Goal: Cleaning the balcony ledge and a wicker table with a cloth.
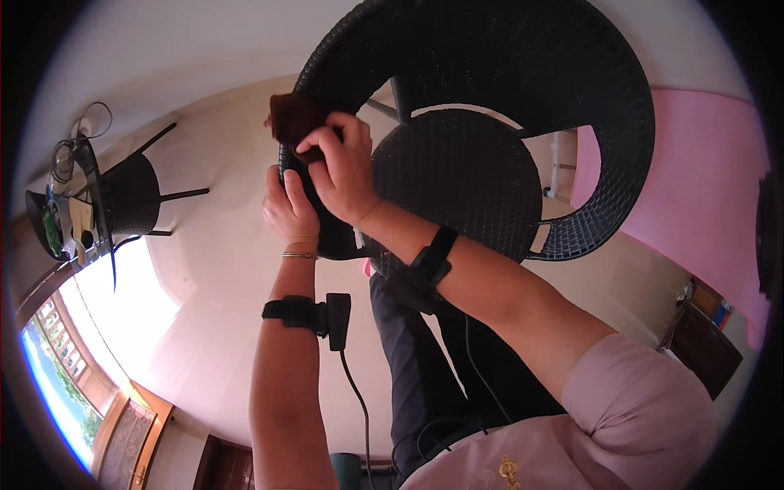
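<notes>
A black woven wicker armchair (456, 177) stands before me, its rounded back curving away at the top of the view. My left hand (291, 205) grips the rim of its left armrest, thumb on the inner side. Just beyond, my right hand (340, 165) holds a dark brown cloth (294, 119) against the same armrest. The cloth is bunched over the rim and hides part of the weave; some of my right fingertips are hidden by it.
A pink-covered surface (680, 171) lies right of the chair. On the left, a dark table (95, 177) bears cables and small items, with another dark chair (131, 190) beside it. Cables (361, 392) hang from my forearm straps. An ornate door (125, 429) is at lower left.
</notes>
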A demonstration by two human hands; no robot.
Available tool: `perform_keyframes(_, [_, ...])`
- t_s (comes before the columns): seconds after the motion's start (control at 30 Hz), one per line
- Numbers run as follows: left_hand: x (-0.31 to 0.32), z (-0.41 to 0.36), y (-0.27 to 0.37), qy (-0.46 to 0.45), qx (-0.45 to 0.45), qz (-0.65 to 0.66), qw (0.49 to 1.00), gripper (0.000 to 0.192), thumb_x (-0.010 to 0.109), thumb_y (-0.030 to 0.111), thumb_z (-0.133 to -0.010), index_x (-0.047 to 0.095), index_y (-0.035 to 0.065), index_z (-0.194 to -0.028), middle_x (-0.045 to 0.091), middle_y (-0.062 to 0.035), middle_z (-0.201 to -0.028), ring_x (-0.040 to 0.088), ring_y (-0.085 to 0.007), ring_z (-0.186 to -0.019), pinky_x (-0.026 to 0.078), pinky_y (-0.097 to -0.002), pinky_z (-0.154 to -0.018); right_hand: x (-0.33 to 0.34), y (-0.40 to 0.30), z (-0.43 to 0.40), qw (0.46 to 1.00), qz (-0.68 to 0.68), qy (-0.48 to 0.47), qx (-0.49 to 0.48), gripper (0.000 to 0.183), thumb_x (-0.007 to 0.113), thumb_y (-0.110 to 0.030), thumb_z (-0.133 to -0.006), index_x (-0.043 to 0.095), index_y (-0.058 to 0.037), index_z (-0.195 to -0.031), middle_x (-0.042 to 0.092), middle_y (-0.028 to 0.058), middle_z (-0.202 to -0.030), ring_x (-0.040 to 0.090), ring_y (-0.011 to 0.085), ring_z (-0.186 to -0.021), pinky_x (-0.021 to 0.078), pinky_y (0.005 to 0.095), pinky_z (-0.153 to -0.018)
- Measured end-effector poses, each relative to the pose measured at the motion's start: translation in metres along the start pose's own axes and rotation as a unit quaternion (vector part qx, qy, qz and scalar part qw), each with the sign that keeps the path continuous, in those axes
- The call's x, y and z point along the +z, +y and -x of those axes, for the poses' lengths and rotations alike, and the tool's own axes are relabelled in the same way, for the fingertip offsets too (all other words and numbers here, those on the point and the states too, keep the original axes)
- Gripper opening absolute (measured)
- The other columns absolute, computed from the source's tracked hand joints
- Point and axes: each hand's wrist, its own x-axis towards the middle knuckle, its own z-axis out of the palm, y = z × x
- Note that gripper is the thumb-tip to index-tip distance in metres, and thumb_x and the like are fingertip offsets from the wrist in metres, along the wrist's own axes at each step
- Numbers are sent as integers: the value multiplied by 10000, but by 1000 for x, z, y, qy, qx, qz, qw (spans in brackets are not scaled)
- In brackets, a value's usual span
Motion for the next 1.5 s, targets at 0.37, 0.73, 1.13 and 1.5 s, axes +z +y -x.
perform_keyframes(0.37, [6, -2, 8, 23, 26, 25, 999, 462, 541, 453, -819, 578, 21, -980, 627, -158, -718, 617, -323, -644, 466, -382, -577, -42, 63, 180, 918, 74, -355, 162, 214, 578, -39, -688, 580, -168, -859, 486, 53, -1003, 465, 274, -975, 386, 415, -801])
perform_keyframes(0.73, [3, -3, 15, 45, -35, -60, 997, 448, 571, 527, -777, 558, 85, -844, 628, -115, -686, 613, -321, -638, 455, -406, -555, -188, 33, -108, 859, 402, -69, -310, 159, 617, -106, -677, 653, -199, -802, 551, -68, -1001, 479, 157, -1000, 327, 374, -837])
perform_keyframes(1.13, [4, -2, 14, 67, -23, -87, 994, 453, 570, 515, -785, 545, 64, -826, 626, -128, -694, 608, -345, -647, 442, -425, -547, -403, 79, -14, 757, 634, -154, -48, 154, 600, -81, -658, 637, -172, -777, 531, -40, -961, 463, 172, -1021, 319, 352, -839])
perform_keyframes(1.5, [5, -1, 9, 71, -28, -99, 992, 465, 568, 521, -783, 539, 61, -841, 624, -132, -701, 605, -344, -652, 442, -427, -545, -384, 113, 175, 751, 489, -402, 189, 150, 626, -53, -629, 665, -187, -685, 558, -30, -859, 489, 184, -934, 348, 349, -802])
